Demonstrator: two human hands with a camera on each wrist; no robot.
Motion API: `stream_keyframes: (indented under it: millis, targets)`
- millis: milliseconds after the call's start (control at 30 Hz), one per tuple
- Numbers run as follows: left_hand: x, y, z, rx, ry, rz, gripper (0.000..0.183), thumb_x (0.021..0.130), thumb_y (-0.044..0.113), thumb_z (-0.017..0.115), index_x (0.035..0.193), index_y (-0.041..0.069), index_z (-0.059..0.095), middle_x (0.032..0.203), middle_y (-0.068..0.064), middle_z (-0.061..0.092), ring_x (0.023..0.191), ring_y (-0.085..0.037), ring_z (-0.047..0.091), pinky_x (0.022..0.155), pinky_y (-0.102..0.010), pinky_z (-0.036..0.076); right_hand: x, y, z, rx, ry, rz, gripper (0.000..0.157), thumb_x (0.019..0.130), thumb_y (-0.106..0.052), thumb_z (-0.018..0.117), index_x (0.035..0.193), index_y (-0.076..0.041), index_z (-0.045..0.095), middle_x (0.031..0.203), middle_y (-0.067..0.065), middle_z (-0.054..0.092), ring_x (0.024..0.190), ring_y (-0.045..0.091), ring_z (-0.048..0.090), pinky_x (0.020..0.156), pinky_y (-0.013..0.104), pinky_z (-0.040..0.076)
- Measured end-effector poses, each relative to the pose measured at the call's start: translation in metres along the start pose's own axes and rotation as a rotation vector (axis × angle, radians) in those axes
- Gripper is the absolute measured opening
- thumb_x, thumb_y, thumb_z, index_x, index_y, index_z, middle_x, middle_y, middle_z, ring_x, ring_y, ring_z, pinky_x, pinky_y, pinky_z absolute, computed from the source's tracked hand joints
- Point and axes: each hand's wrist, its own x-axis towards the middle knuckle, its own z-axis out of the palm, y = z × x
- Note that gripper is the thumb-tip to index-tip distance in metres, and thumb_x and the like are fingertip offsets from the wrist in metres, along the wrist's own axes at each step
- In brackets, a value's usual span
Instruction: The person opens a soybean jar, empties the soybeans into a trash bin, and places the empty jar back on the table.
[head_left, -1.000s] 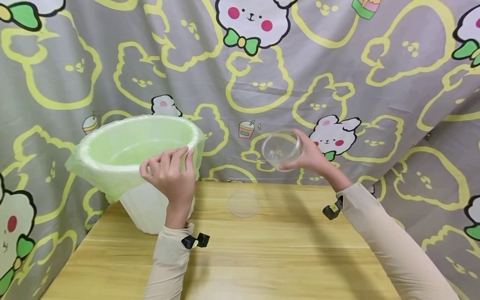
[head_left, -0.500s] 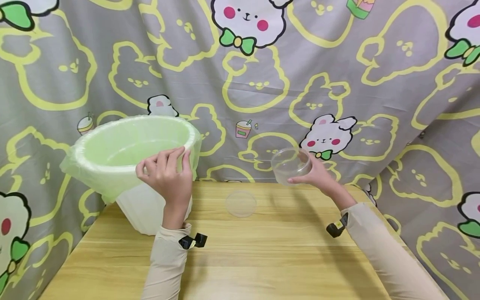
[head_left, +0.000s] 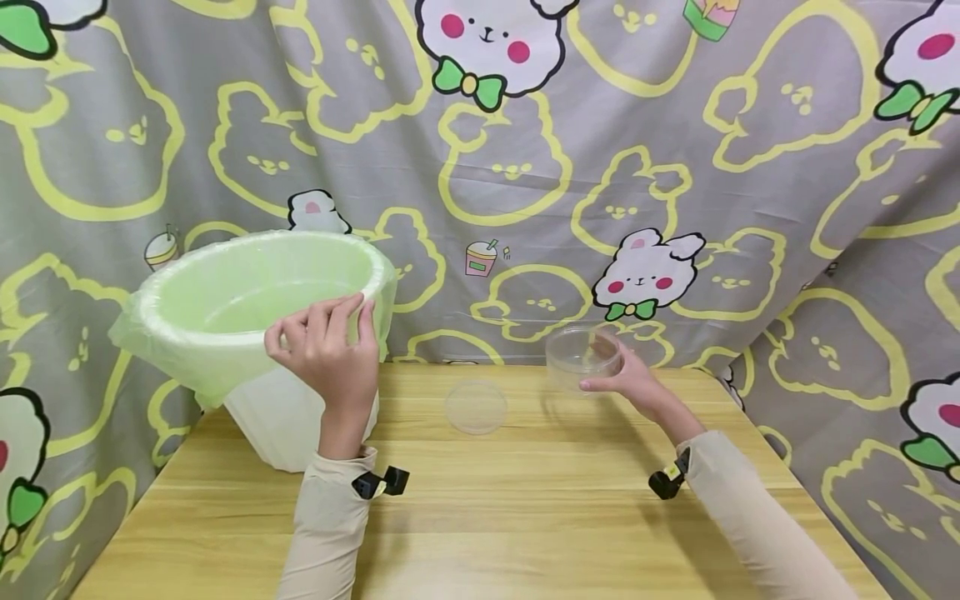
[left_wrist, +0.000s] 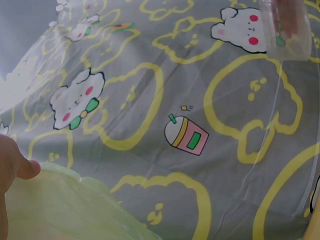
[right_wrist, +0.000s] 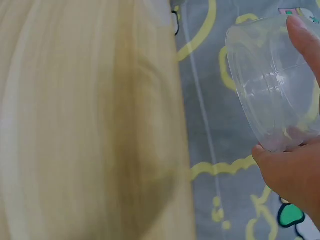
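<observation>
A white trash can (head_left: 270, 421) stands at the left of the table, its rim covered by a pale green bag (head_left: 225, 362). My left hand (head_left: 326, 350) grips the near right part of that rim through the bag. In the left wrist view only part of this hand (left_wrist: 10, 175) shows, at the lower left beside the bag (left_wrist: 75, 210). My right hand (head_left: 633, 383) holds a clear round plastic container (head_left: 573, 375) by its side, opening upward, low over the back of the table. A clear round lid (head_left: 476, 408) lies flat between the trash can and the container.
The wooden table (head_left: 480, 517) ends at the back against a grey cartoon-print curtain (head_left: 420, 167), which also hangs along both sides. A black wrist camera (head_left: 381, 482) is strapped to the left sleeve, another camera (head_left: 669, 477) to the right.
The right hand has lowered the container toward the table and turned it from tilted to upright. The left hand stays on the rim; the whole head view has shifted slightly.
</observation>
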Motion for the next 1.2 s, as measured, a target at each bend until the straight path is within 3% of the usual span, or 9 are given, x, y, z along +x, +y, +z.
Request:
stream_keyframes:
  millis: [133,500,733,1200]
  targets:
    - [0.0,0.0,0.0,0.002,-0.001,0.001,0.007,0.085,0.016,0.083,0.088,0.01,0.081,0.088,-0.008,0.076,0.084,-0.034,0.053,0.104,-0.053,0.026,-0.004,0.013,0.002,0.028,-0.007,0.016,0.106,0.081,-0.016,0.086,0.163,-0.011,0.018,0.164,0.021,0.031,0.15,0.041,0.03,0.121,0.056,0.026]
    - [-0.002,0.0,-0.001,-0.001,-0.005,0.001,0.007,0.085,0.015,0.083,0.088,0.01,0.081,0.088,-0.009,0.075,0.084,-0.034,0.053,0.104,-0.053,0.026,-0.008,0.039,0.014,0.019,-0.018,0.06,0.108,0.078,-0.016,0.087,0.161,-0.007,0.02,0.164,0.026,0.027,0.148,0.045,0.03,0.12,0.06,0.025]
    - [-0.002,0.001,0.0,-0.003,-0.005,0.0,0.007,0.085,0.016,0.083,0.088,0.01,0.081,0.088,-0.008,0.075,0.083,-0.034,0.053,0.104,-0.053,0.026,-0.009,0.045,0.023,-0.007,-0.016,0.082,0.113,0.075,-0.018,0.09,0.162,-0.005,0.018,0.162,0.029,0.03,0.146,0.048,0.034,0.119,0.059,0.028]
    - [0.0,0.0,0.0,0.004,-0.003,-0.001,0.008,0.085,0.016,0.083,0.088,0.009,0.081,0.088,-0.009,0.076,0.084,-0.034,0.053,0.104,-0.052,0.026,-0.004,0.05,0.032,-0.02,-0.024,0.083,0.116,0.075,-0.018,0.091,0.162,-0.005,0.016,0.162,0.03,0.028,0.149,0.048,0.028,0.122,0.06,0.022]
